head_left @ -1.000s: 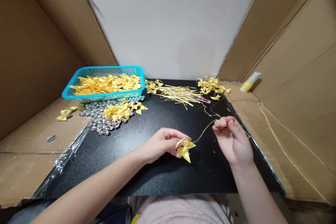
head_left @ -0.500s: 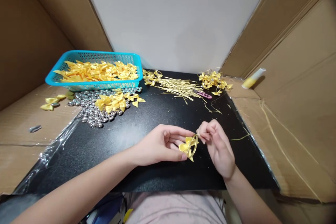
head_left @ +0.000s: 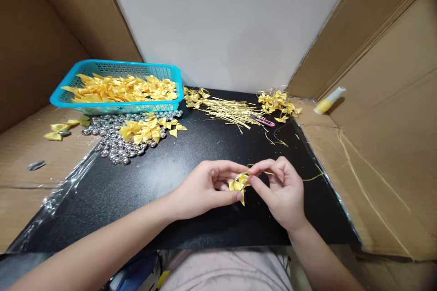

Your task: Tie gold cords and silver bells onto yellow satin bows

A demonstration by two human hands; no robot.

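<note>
pinching a small satin yellow bow (head_left: 239, 185) at mat centre, left hand (head_left: 205, 188) and right hand (head_left: 283, 191) have closed together since a second ago, gold cord (head_left: 262, 172) drawn in tight. glossy silver beads (head_left: 112, 143) at ten o'clock; turquoise mesh basket (head_left: 112, 109) beyond.

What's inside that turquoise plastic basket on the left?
The turquoise plastic mesh basket is heaped with shiny yellow satin ribbon bows, piled up to its rim. Whatever lies beneath the top layer, and the basket's floor, is covered by the bows and cannot be seen.
</note>
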